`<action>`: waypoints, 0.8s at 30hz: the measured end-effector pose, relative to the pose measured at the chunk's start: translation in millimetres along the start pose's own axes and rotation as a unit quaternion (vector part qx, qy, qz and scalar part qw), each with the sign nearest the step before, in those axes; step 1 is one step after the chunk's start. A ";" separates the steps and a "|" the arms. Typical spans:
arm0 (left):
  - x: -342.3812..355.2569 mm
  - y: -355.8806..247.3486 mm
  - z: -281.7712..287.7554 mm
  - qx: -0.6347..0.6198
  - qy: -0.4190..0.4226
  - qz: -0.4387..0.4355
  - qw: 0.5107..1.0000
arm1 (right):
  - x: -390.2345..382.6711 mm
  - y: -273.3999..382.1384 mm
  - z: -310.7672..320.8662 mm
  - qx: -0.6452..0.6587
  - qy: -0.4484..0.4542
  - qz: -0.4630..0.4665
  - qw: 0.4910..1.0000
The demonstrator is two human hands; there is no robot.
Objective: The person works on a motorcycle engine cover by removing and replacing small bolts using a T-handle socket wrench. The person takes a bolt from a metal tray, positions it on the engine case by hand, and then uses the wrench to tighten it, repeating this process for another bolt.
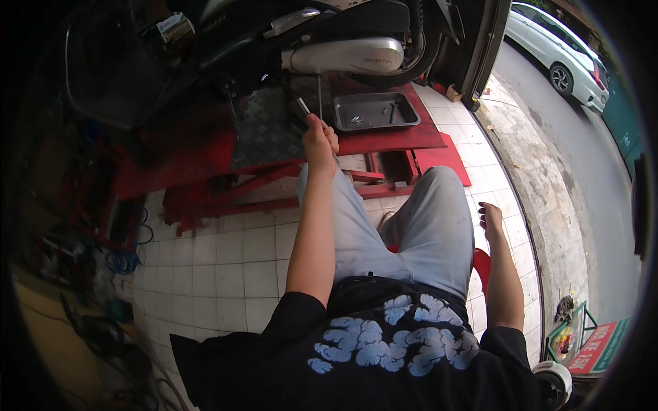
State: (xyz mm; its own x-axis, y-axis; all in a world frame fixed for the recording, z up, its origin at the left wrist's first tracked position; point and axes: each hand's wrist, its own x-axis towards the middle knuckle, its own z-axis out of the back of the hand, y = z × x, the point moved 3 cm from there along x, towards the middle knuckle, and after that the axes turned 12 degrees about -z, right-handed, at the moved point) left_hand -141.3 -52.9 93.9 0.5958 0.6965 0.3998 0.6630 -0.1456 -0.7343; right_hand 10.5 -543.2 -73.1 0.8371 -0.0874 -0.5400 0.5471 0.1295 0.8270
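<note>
I have the left hand (319, 145) closed in a fist around a bright metal bar (303, 107), its upper end sticking out past the thumb and its lower end showing below the fist. The fist is above the front edge of the red lift platform (430, 135). A thin metal rod (320, 92) runs upward in my view from just beside the fist toward the silver cover (349, 56) of the motorbike; whether rod and bar are joined, I can't tell.

My right hand (491, 220) hangs well apart, out beyond the right knee, fingers loosely curled and parted.

Just right of the bar, near the platform's right end and set in from its front edge, lies a grey metal tray (375, 103). I see small shiny parts (356, 120) toward its left front corner and a darker slim piece (393, 113) toward its right side; both are too small to identify. Left of the fist, a textured metal plate (260, 133) reaches the platform's front edge. Beyond the tray's back edge is the bike's rear tyre (404, 77).
</note>
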 end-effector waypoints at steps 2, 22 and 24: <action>-0.5 -7.7 0.4 -0.097 -0.037 0.022 0.994 | -5.0 5.9 -12.4 -0.037 0.020 0.041 0.998; -2.2 -21.2 6.1 -0.047 -0.166 0.027 0.985 | -39.7 24.4 -32.0 -0.024 0.068 0.043 0.996; -0.5 -18.4 12.1 0.013 -0.136 0.017 0.990 | -42.3 26.5 -32.9 -0.026 0.071 0.039 0.996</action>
State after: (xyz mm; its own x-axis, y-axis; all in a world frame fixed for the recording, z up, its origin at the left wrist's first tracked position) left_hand -159.3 -42.1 100.6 0.4714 0.8557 0.2135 0.6302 -0.1574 -0.7603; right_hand -10.3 -503.6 -33.5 0.8667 0.0641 -0.4946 0.4771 0.1825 0.8597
